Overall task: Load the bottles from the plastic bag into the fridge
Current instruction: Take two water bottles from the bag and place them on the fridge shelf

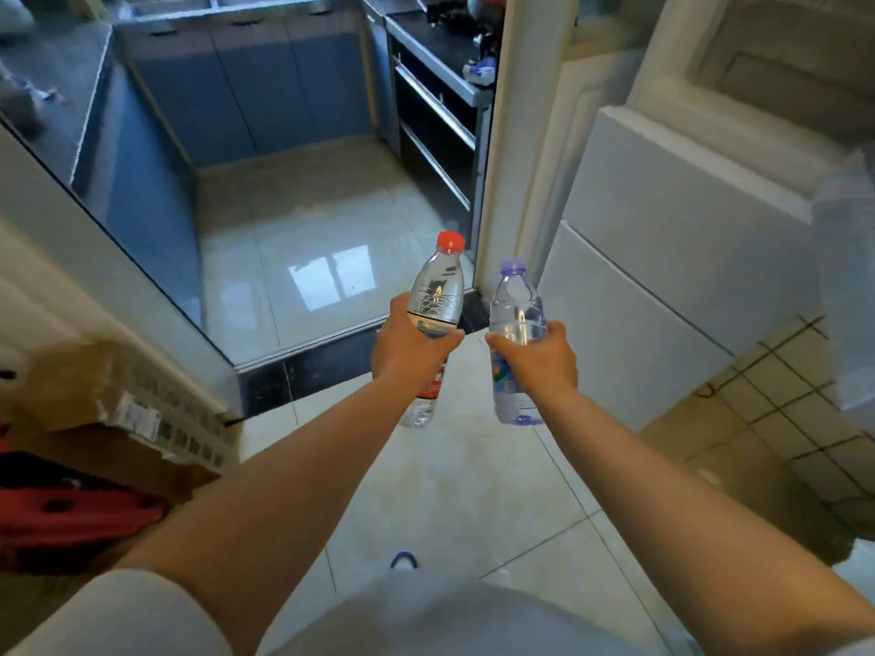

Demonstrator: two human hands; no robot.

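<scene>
Gripping a red-capped bottle point(436, 295) in left hand point(409, 348), purple-capped bottle point(515, 305) in right hand point(540, 359)

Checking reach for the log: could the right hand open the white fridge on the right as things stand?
Probably not yet. The right hand grips the purple-capped bottle, so no fingers are free, and the fridge stands apart beyond it with doors shut. The left hand is equally busy with the red-capped bottle.
</scene>
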